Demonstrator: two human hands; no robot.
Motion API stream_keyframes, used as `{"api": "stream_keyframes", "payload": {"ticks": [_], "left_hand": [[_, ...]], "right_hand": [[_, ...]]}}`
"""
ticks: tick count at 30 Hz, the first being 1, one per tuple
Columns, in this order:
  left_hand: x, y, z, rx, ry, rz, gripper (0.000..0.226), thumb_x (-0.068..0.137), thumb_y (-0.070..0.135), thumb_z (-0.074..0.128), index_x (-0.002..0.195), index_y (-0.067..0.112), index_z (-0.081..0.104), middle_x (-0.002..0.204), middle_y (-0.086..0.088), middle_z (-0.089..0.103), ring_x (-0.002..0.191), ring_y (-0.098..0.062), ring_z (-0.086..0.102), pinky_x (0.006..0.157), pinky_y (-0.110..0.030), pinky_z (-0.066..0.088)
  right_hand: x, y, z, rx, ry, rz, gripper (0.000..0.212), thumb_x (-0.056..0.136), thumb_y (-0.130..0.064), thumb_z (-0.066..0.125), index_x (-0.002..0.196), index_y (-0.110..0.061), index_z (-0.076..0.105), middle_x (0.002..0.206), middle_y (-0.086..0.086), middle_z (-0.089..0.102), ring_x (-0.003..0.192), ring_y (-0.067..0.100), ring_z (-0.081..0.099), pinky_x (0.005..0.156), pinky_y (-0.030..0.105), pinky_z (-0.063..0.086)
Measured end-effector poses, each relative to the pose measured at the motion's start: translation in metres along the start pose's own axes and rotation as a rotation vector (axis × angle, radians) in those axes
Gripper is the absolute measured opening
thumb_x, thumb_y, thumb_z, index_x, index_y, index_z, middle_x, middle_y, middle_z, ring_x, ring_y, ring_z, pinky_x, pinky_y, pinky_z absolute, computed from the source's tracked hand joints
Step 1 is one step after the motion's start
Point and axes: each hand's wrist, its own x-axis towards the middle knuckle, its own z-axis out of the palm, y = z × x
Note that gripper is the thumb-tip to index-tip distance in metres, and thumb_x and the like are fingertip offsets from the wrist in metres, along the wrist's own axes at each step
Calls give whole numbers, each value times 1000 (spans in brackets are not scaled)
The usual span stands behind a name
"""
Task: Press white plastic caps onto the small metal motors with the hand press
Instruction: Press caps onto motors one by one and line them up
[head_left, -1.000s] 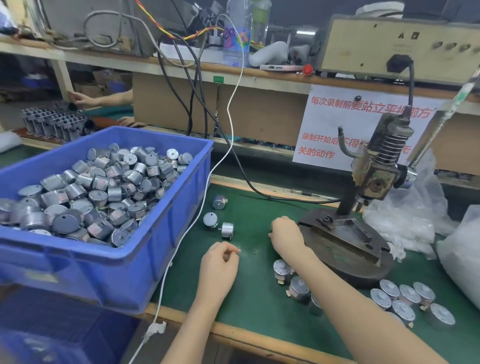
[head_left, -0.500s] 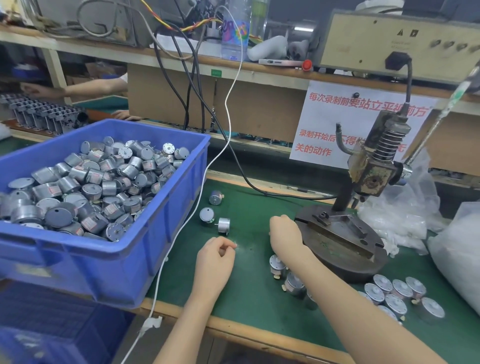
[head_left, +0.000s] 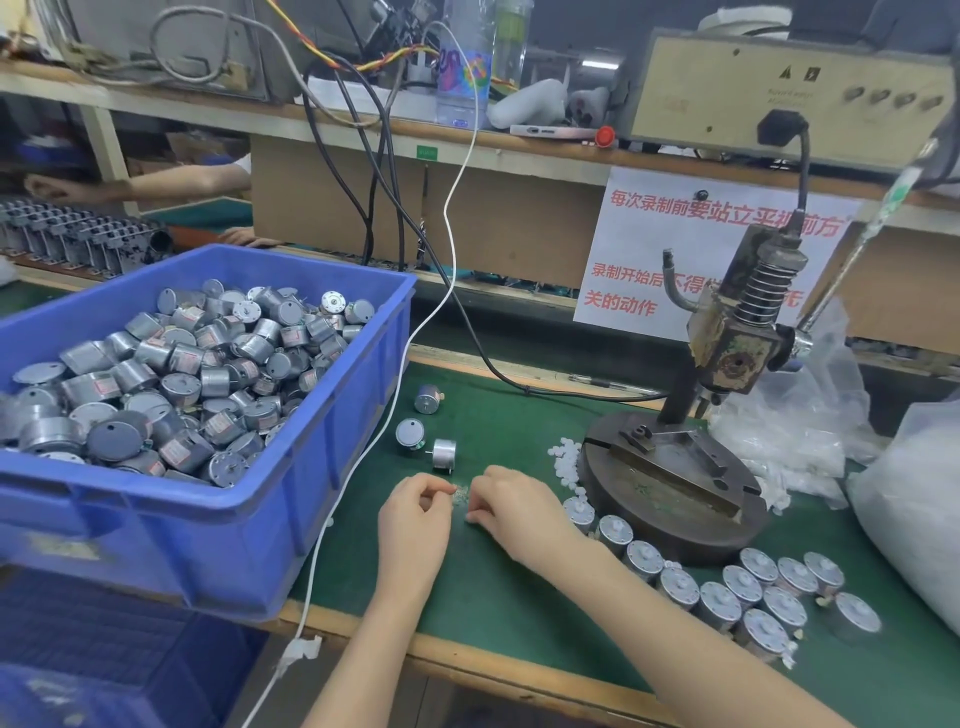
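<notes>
Right hand (head_left: 514, 506) has come off the hand press (head_left: 670, 483) to meet left hand (head_left: 415, 519) beside it, both curled, contents unclear; probably gathering white caps (head_left: 565, 460).

A factory assembly bench: a blue bin (head_left: 291, 499) heaped with motors (head_left: 171, 384), a hand press (head_left: 727, 358).

Only one cam here, head-worn wide-angle: it looked forward and down across the green bench (head_left: 509, 613), close in, left hand (head_left: 415, 525) and right hand (head_left: 519, 506) mid-frame, blue bin (head_left: 208, 519) left, hand press (head_left: 737, 338) right.
</notes>
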Motion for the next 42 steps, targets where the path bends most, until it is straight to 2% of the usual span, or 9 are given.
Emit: {"api": "stream_keyframes", "payload": {"ticks": [8, 13, 15, 18, 23, 28, 35, 39, 42], "left_hand": [[0, 1, 1, 25, -17, 10, 20, 82, -4, 50, 78, 11, 64, 86, -5, 65, 79, -19, 61, 71, -26, 44], [-1, 1, 1, 51, -47, 33, 23, 81, -4, 50, 75, 15, 62, 86, -4, 63, 78, -19, 60, 71, -23, 44], [-1, 0, 1, 80, -69, 65, 24, 82, -3, 51, 75, 17, 62, 86, -1, 61, 75, -11, 59, 67, -12, 41], [0, -2, 4, 196, -167, 166, 11, 83, 4, 58, 82, 14, 63, 86, 3, 55, 68, 1, 51, 64, -4, 36], [0, -7, 8, 375, -311, 290, 15, 83, 16, 65, 96, 9, 61, 93, 6, 44, 86, -10, 47, 77, -14, 38], [2, -6, 9, 411, -305, 279, 13, 84, 13, 65, 82, 16, 52, 93, 3, 41, 92, -16, 46, 81, -18, 37], [3, -10, 8, 371, -287, 278, 21, 83, 10, 65, 73, 16, 49, 88, 4, 42, 81, -14, 45, 68, -13, 30], [2, -9, 6, 253, -242, 245, 13, 84, 14, 65, 78, 19, 55, 87, 6, 46, 72, -1, 50, 65, -5, 36], [2, -7, 3, 146, -172, 207, 16, 85, 5, 61, 82, 20, 57, 89, 3, 51, 74, 0, 54, 67, -3, 38]], "right_hand": [[-15, -3, -1, -129, -41, -85, 29, 98, -23, 40, 114, -13, 61, 111, 7, 55, 107, 25, 50, 81, 34, 40], [-7, -1, -12, 206, 123, 79, 28, 95, -22, 44, 108, -13, 67, 105, 4, 67, 100, 23, 58, 82, 30, 46], [7, 1, -18, 337, 183, 167, 26, 94, -20, 46, 108, -13, 68, 103, 3, 69, 97, 22, 60, 81, 28, 46], [29, 1, -18, 353, 182, 211, 36, 94, -21, 49, 129, -15, 53, 125, 5, 56, 113, 20, 53, 94, 29, 41], [57, -4, 0, 379, 37, 276, 56, 92, -33, 53, 141, -14, 35, 138, 12, 42, 128, 27, 38, 102, 33, 33], [61, -8, 12, 278, 49, 312, 46, 89, -44, 54, 124, -14, 53, 124, 9, 54, 117, 27, 45, 97, 37, 38], [35, -10, 16, 917, 250, 321, 18, 86, -25, 64, 98, -20, 51, 102, -3, 61, 90, 15, 60, 84, 28, 47], [17, -15, 14, 1211, 364, 371, 15, 91, -21, 57, 101, -30, 52, 103, -1, 57, 67, 7, 60, 69, 21, 52], [6, -17, 16, 1110, 381, 366, 33, 95, -23, 50, 127, -29, 47, 109, 2, 50, 89, 17, 62, 91, 33, 49]]}}
